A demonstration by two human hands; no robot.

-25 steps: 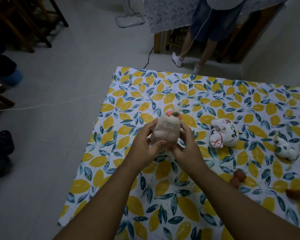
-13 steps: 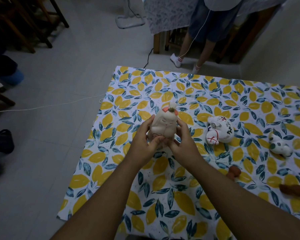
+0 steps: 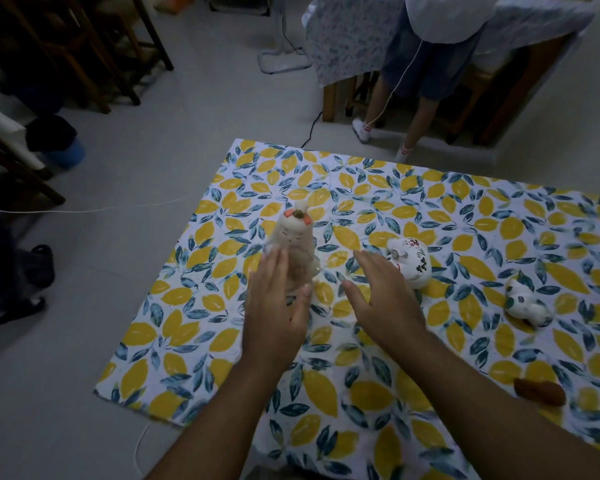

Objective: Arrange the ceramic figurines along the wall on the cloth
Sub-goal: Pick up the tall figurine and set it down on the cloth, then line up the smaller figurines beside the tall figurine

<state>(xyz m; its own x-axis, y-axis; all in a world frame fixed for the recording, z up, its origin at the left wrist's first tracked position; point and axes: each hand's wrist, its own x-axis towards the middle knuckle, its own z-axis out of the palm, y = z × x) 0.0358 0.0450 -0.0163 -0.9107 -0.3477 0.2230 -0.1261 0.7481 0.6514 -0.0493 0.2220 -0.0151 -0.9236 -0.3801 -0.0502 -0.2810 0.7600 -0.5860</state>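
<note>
on the leaf-print cloth (image 3: 465,216) the tall doll figurine (image 3: 293,252) stands upright. both hands are spread and empty, the left hand (image 3: 274,306) just before it, the right hand (image 3: 383,303) beside; a careless brush could topple it.

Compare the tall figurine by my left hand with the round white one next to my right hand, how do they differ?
The tall figurine stands upright and narrow; the round figurine is squat and wide. The tall one is cream with orange ear tips, the round one white with dark and red painted marks. The left hand partly covers the tall one, while the right hand overlaps the round one's edge. Both sit on the leaf-print cloth.
</note>
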